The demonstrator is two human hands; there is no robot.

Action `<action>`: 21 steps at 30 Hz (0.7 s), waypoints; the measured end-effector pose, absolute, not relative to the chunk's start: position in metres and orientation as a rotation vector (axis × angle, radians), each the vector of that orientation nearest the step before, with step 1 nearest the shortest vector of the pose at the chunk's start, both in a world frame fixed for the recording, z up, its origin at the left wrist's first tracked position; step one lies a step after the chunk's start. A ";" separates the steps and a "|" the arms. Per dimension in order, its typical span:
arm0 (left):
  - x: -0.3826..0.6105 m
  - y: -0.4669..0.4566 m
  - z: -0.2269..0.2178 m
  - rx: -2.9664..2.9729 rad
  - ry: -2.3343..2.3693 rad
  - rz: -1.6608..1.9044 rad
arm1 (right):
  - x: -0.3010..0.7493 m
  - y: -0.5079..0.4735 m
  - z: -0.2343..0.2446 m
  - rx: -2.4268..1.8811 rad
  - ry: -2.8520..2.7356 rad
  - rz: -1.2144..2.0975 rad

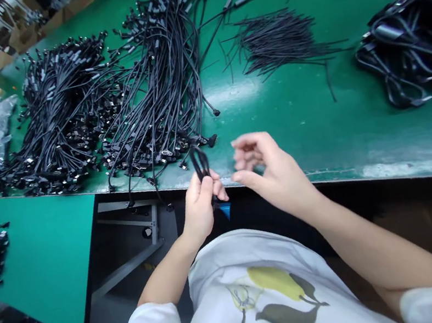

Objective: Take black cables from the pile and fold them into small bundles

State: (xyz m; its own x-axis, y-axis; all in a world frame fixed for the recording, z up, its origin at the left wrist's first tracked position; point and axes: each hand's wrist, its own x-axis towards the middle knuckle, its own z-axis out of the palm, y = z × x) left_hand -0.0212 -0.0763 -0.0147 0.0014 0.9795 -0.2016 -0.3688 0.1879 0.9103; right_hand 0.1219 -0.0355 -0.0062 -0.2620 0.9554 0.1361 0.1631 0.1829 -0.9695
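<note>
My left hand [201, 200] is closed round a folded black cable [200, 161], whose loops stick up above the thumb near the table's front edge. To its right, my right hand [266, 172] hovers with curled, parted fingers, slightly blurred, and nothing shows between them. Just beyond the left hand lies a large heap of black cables [160, 82] with small metal-ended connectors. A pile of thin black ties [278, 39] rests on the green table [275, 117] farther back on the right.
A second cable heap [60, 111] spreads at the left. Bundled cables [415, 37] sit at the far right. A lower green board [42, 242] stands at the left, with more cables beside it. Cardboard boxes [67, 9] line the back left edge.
</note>
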 end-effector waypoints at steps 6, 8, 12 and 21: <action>-0.018 -0.088 -0.004 0.572 0.791 0.793 | 0.113 -0.019 0.002 -0.714 -1.177 1.810; -0.017 -0.088 0.002 0.448 0.761 0.766 | 0.110 -0.022 0.003 -0.670 -1.046 1.810; -0.016 -0.082 0.003 0.296 0.746 0.733 | 0.110 -0.024 0.002 -0.633 -0.959 1.816; -0.017 -0.073 -0.005 0.292 0.726 0.645 | 0.132 -0.017 -0.007 -0.662 -1.276 1.762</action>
State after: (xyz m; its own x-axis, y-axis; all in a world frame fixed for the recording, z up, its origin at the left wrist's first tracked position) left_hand -0.0170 -0.0727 -0.0045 0.5675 0.6374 -0.5213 -0.4431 0.7700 0.4590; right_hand 0.1320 -0.0166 -0.0070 -0.5073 0.8599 0.0566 -0.3223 -0.1284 -0.9379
